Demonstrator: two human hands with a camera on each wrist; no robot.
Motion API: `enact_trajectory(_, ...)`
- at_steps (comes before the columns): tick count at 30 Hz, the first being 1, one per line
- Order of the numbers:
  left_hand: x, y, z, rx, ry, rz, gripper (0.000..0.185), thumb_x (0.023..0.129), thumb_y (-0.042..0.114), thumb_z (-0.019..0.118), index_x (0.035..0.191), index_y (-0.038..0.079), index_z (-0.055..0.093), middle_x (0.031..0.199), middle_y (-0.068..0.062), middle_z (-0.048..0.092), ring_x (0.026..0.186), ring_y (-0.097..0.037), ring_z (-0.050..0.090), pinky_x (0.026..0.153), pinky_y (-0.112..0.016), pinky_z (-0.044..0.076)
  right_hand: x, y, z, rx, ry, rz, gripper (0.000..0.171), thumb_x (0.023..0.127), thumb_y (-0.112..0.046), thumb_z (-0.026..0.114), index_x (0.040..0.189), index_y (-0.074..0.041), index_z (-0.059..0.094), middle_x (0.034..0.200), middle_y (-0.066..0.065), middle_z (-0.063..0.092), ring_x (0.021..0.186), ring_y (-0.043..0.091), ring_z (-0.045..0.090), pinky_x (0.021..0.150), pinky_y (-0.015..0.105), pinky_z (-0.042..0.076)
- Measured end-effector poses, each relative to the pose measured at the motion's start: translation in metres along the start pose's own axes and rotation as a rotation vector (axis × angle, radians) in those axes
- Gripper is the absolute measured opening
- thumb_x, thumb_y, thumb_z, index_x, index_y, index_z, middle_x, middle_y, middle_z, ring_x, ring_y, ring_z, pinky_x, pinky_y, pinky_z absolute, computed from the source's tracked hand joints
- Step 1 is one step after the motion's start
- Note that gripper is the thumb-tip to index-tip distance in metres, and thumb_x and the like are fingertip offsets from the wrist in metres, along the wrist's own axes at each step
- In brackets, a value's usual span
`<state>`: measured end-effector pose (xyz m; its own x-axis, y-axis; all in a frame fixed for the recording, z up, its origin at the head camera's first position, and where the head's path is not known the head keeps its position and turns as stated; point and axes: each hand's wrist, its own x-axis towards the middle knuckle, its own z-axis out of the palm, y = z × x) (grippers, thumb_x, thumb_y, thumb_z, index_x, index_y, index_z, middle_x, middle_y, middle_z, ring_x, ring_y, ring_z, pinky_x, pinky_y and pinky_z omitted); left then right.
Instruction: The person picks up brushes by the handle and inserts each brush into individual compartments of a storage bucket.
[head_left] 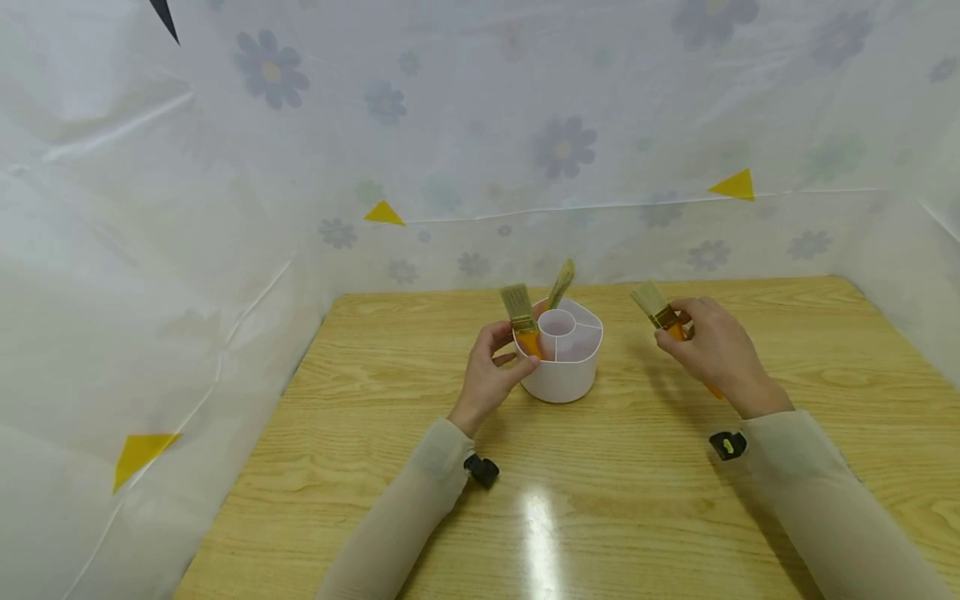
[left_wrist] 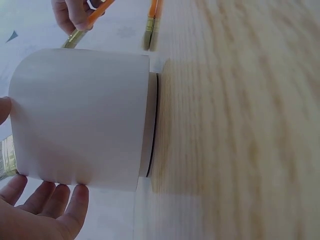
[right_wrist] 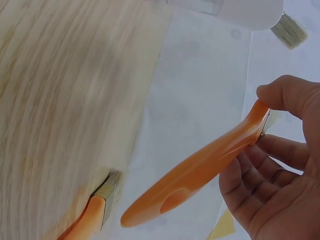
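Note:
A white round organizer (head_left: 562,383) with several compartments and a central ring stands on the table. My left hand (head_left: 486,385) grips its left side, the thumb at the front rim and the fingers along the wall (left_wrist: 80,120). Two paintbrushes stand bristles-up inside: one flat brush (head_left: 519,304) close by my left fingers, another brush (head_left: 561,283) leaning at the back. To the right, my right hand (head_left: 716,354) pinches a paintbrush near its ferrule, bristles (head_left: 648,298) up and tilted left; its orange handle (right_wrist: 195,170) slants down in the right wrist view.
Another orange-handled paintbrush (right_wrist: 92,215) lies on the wooden table (head_left: 615,517), showing in both wrist views. White flowered sheeting (head_left: 465,133) rises behind the table and at both sides, with yellow tape pieces (head_left: 384,214) on it.

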<state>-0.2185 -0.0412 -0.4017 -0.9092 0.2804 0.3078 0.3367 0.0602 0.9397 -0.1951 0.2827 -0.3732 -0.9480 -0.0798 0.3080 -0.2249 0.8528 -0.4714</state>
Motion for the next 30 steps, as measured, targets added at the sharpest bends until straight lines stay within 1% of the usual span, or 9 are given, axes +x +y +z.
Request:
enact_trajectory(2, -0.002, 0.011, -0.001, -0.005, -0.017, -0.004, 0.056, 0.086, 0.006, 0.069, 0.133, -0.005, 0.043, 0.133, -0.020, 0.047, 0.124, -0.034, 0.045, 0.099, -0.054, 0.041, 0.000, -0.001, 0.000, 0.006, 0.012, -0.007, 0.051, 0.091, -0.030, 0.063, 0.128, 0.004, 0.052, 0.103, 0.019, 0.054, 0.082, 0.032, 0.057, 0.064, 0.048, 0.048)
enact_trajectory(3, -0.002, 0.012, -0.001, -0.004, -0.018, -0.005, 0.056, 0.086, 0.007, 0.069, 0.133, -0.005, 0.043, 0.133, -0.020, 0.047, 0.124, -0.034, 0.045, 0.099, -0.054, 0.041, -0.001, -0.002, 0.000, 0.008, 0.019, -0.011, 0.051, 0.091, -0.031, 0.063, 0.127, 0.004, 0.053, 0.103, 0.018, 0.054, 0.082, 0.031, 0.057, 0.063, 0.048, 0.048)
enact_trajectory(4, -0.003, 0.017, -0.001, -0.011, -0.024, -0.015, 0.056, 0.085, 0.003, 0.069, 0.133, -0.006, 0.042, 0.134, -0.021, 0.046, 0.125, -0.035, 0.044, 0.100, -0.056, 0.039, -0.001, -0.002, 0.000, 0.010, 0.023, -0.014, 0.051, 0.091, -0.031, 0.064, 0.127, 0.003, 0.053, 0.103, 0.018, 0.054, 0.081, 0.031, 0.057, 0.063, 0.047, 0.047)
enact_trajectory(6, -0.003, 0.016, -0.001, -0.012, -0.030, -0.015, 0.057, 0.085, 0.003, 0.069, 0.134, -0.006, 0.041, 0.135, -0.022, 0.046, 0.126, -0.036, 0.043, 0.100, -0.056, 0.039, -0.001, -0.004, 0.001, 0.013, 0.035, -0.022, 0.050, 0.091, -0.031, 0.064, 0.127, 0.003, 0.054, 0.103, 0.017, 0.055, 0.080, 0.029, 0.056, 0.063, 0.046, 0.047)
enact_trajectory(13, 0.004, -0.012, 0.000, -0.014, -0.007, -0.013, 0.059, 0.084, 0.008, 0.072, 0.136, 0.002, 0.043, 0.136, -0.015, 0.047, 0.126, -0.031, 0.044, 0.100, -0.053, 0.040, -0.001, -0.011, 0.001, 0.026, 0.070, -0.038, 0.049, 0.090, -0.029, 0.066, 0.126, 0.001, 0.055, 0.102, 0.015, 0.054, 0.079, 0.027, 0.056, 0.059, 0.039, 0.046)
enact_trajectory(15, 0.004, -0.016, 0.001, -0.004, 0.004, -0.010, 0.059, 0.084, 0.010, 0.073, 0.135, 0.005, 0.045, 0.135, -0.011, 0.048, 0.125, -0.027, 0.045, 0.100, -0.050, 0.042, -0.001, -0.013, 0.001, 0.033, 0.081, -0.036, 0.048, 0.089, -0.028, 0.066, 0.126, 0.001, 0.055, 0.101, 0.015, 0.054, 0.078, 0.026, 0.056, 0.058, 0.038, 0.045)
enact_trajectory(20, 0.004, -0.018, 0.001, 0.008, 0.019, -0.004, 0.057, 0.083, 0.014, 0.075, 0.133, 0.011, 0.047, 0.132, -0.004, 0.050, 0.123, -0.020, 0.047, 0.098, -0.045, 0.044, -0.001, -0.018, 0.001, 0.046, 0.113, -0.046, 0.048, 0.087, -0.025, 0.069, 0.124, 0.001, 0.056, 0.098, 0.014, 0.054, 0.076, 0.025, 0.054, 0.058, 0.037, 0.044)
enact_trajectory(25, 0.003, -0.018, 0.001, 0.011, 0.018, 0.001, 0.056, 0.083, 0.015, 0.074, 0.132, 0.012, 0.047, 0.131, -0.002, 0.051, 0.122, -0.020, 0.047, 0.098, -0.045, 0.044, -0.002, -0.021, 0.002, 0.049, 0.146, -0.080, 0.046, 0.085, -0.023, 0.071, 0.122, 0.000, 0.057, 0.097, 0.013, 0.055, 0.074, 0.023, 0.053, 0.057, 0.035, 0.044)
enact_trajectory(30, 0.004, -0.018, 0.001, 0.005, 0.014, -0.001, 0.057, 0.083, 0.014, 0.075, 0.133, 0.011, 0.047, 0.132, -0.004, 0.050, 0.124, -0.021, 0.047, 0.099, -0.046, 0.043, -0.001, -0.023, 0.003, 0.053, 0.157, -0.098, 0.045, 0.085, -0.021, 0.072, 0.123, -0.001, 0.057, 0.098, 0.012, 0.054, 0.073, 0.021, 0.052, 0.057, 0.035, 0.042)
